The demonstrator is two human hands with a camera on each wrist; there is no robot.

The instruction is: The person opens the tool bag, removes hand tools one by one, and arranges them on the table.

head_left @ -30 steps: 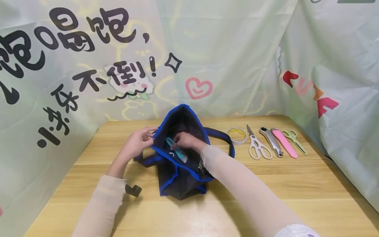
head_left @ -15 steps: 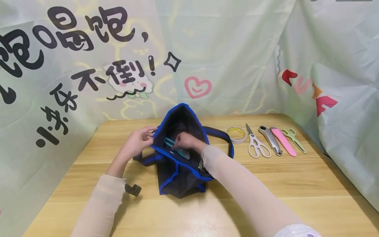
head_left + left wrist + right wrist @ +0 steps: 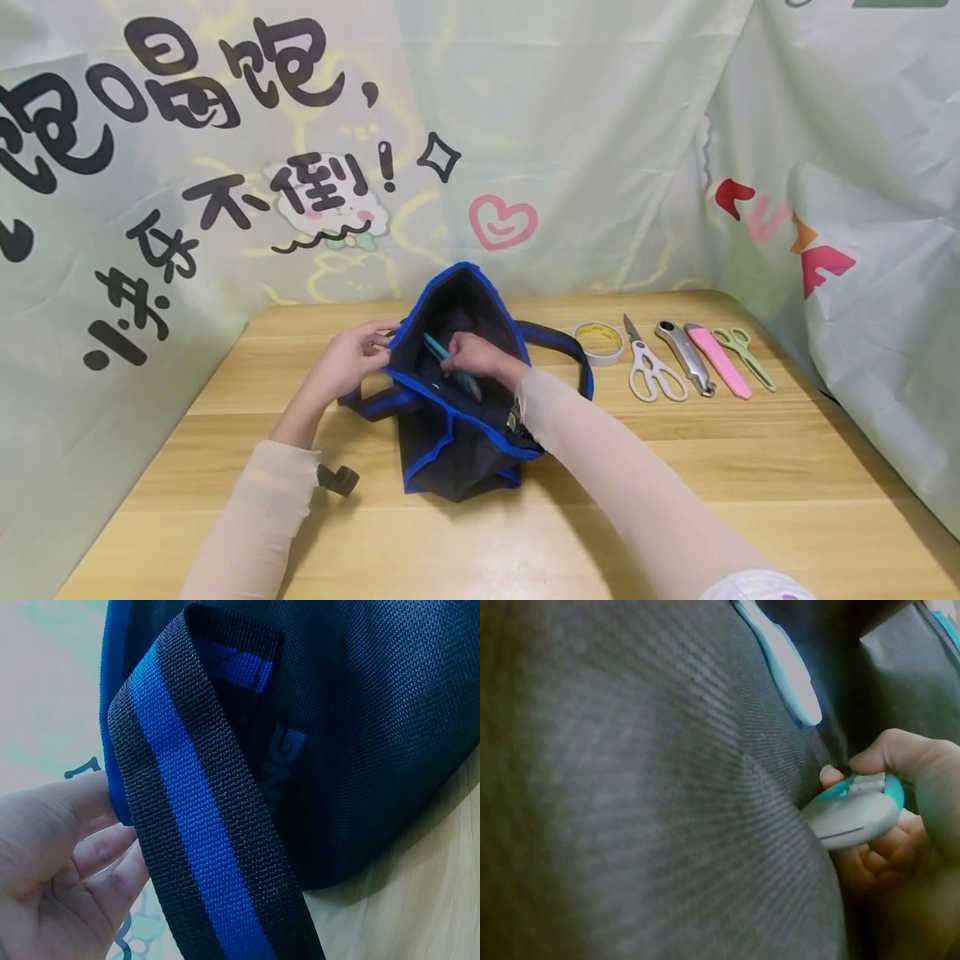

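Your left hand [image 3: 347, 363] pinches the blue-trimmed rim of the black tote bag [image 3: 457, 417] at its left side, fingers curled over the edge and holding the mouth open. In the left wrist view the same hand [image 3: 60, 877] lies against the bag's black-and-blue webbing strap [image 3: 202, 825], with the dark fabric wall just behind it.

Your right hand [image 3: 474, 357] is inside the bag's mouth, fingers closed round a teal-and-grey utility knife [image 3: 452, 367]. The knife sits tilted, its teal end pointing up toward the left rim, its lower part hidden by the hand and the bag's interior. The right wrist view confirms the grip: thumb and fingers [image 3: 900, 825] wrap the knife's grey and teal body [image 3: 855, 810], which presses against the inner fabric wall.

The bag stands on a wooden table [image 3: 750, 483], roughly centre. To its right, well apart from both hands, lie in a row: a roll of tape [image 3: 600, 342], white-handled scissors [image 3: 652, 371], a grey utility knife [image 3: 684, 357], a pink utility knife [image 3: 718, 360] and green scissors [image 3: 742, 354]. A small black clip [image 3: 337, 480] lies beside your left forearm.
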